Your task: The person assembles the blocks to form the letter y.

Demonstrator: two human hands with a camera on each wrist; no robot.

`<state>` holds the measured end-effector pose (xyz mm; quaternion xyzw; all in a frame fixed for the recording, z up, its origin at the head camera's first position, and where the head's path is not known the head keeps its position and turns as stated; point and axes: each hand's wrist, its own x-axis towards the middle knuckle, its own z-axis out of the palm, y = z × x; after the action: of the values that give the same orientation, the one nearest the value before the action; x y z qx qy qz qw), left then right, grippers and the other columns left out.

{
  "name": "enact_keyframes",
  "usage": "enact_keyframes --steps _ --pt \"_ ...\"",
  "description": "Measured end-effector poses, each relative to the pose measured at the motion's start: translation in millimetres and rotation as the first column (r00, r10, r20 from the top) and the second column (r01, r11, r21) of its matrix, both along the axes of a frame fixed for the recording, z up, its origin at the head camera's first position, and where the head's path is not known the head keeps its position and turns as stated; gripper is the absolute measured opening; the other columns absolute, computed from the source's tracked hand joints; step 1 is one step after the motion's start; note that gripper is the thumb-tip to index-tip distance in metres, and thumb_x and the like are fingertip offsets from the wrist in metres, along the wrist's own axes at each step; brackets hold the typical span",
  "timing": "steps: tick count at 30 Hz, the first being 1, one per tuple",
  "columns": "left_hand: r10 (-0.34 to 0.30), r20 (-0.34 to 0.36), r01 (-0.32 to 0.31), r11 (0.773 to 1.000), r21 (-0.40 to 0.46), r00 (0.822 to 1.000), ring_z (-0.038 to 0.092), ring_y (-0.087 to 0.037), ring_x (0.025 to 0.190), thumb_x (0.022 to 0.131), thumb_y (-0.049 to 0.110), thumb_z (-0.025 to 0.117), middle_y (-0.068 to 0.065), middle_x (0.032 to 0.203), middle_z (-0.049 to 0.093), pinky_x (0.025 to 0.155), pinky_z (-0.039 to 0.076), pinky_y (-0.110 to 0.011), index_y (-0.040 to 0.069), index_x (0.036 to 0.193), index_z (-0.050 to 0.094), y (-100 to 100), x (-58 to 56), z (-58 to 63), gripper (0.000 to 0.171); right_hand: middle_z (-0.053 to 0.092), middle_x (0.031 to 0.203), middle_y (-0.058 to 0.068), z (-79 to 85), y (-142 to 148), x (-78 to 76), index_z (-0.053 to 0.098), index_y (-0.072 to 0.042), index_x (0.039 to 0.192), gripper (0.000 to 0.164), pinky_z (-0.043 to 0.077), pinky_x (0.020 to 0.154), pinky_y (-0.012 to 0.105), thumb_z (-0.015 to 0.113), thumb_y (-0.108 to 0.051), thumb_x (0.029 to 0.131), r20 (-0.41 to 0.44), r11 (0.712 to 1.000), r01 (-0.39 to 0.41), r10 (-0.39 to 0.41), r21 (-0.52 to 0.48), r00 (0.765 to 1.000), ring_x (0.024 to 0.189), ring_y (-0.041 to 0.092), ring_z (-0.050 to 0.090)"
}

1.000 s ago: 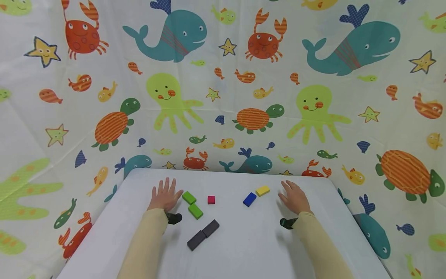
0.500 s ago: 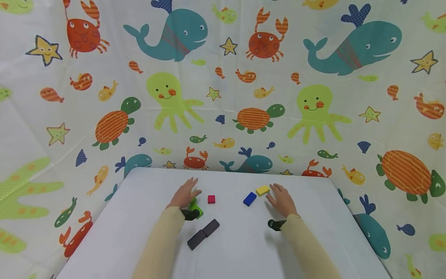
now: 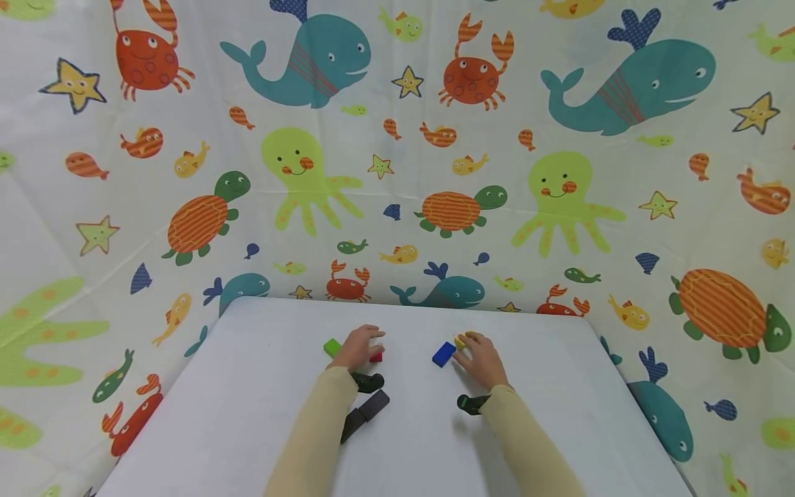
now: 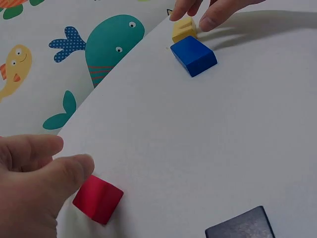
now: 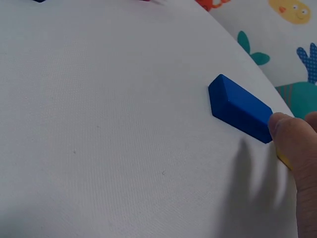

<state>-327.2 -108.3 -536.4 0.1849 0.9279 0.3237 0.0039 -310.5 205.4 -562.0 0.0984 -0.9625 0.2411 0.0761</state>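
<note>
My left hand (image 3: 358,347) reaches over the red block (image 4: 98,199), its thumb and fingers spread apart. In the left wrist view the thumb overlaps one edge of the block; I cannot tell if they touch. My right hand (image 3: 484,360) hovers around the yellow block (image 4: 184,29), thumb at one side and a finger at the other, with no grip visible. Beside the yellow block lies the blue block (image 5: 241,109), close to my right thumb in the right wrist view. A green block (image 3: 332,347) shows behind my left hand; the other green one is hidden.
Two dark grey blocks (image 3: 375,406) lie end to end near my left forearm, partly covered by it. The white table (image 3: 428,442) ends at a cloth (image 3: 385,276) printed with sea animals. A dark camera (image 3: 473,404) sits at each wrist.
Both hands have moved inward. The left has passed over the green blocks to the red block; the right has come left to the yellow block. The blocks appear to have stayed in place.
</note>
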Motion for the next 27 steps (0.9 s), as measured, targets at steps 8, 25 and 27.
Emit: enact_keyframes --steps 8,25,27 --pt "-0.063 -0.042 0.062 0.997 -0.035 0.997 0.058 -0.036 0.113 0.088 0.004 0.069 -0.02 0.116 0.064 0.1 0.044 -0.049 -0.006 0.114 0.068 14.3 -4.1 -7.3 0.028 0.056 0.133 0.017 -4.3 3.1 1.7 0.064 -0.006 0.128 0.046 0.04 0.103 0.052 0.074 -0.027 0.088 -0.014 0.999 0.019 -0.019 0.029 1.0 0.123 0.037 0.05" --pt "-0.004 -0.002 0.003 0.997 -0.071 1.0 0.061 -0.029 0.093 0.085 0.004 0.074 -0.013 0.096 0.065 0.09 0.051 -0.044 -0.005 0.098 0.074 6.7 4.5 -6.4 0.016 0.059 0.13 0.014 -13.5 -13.5 -1.2 0.067 -0.009 0.125 0.044 0.042 0.102 0.05 0.075 -0.029 0.087 -0.103 0.997 -0.043 0.048 0.057 0.994 0.12 0.034 0.053" --pt "-0.021 0.01 0.022 0.997 -0.074 1.0 0.061 -0.027 0.092 0.084 0.003 0.074 -0.012 0.095 0.066 0.088 0.051 -0.043 -0.005 0.1 0.074 6.7 2.8 -6.5 0.017 0.059 0.13 0.014 -13.2 -14.4 -1.5 0.067 -0.009 0.124 0.044 0.043 0.101 0.05 0.075 -0.031 0.087 -0.107 0.997 -0.046 0.052 0.063 0.993 0.119 0.033 0.053"
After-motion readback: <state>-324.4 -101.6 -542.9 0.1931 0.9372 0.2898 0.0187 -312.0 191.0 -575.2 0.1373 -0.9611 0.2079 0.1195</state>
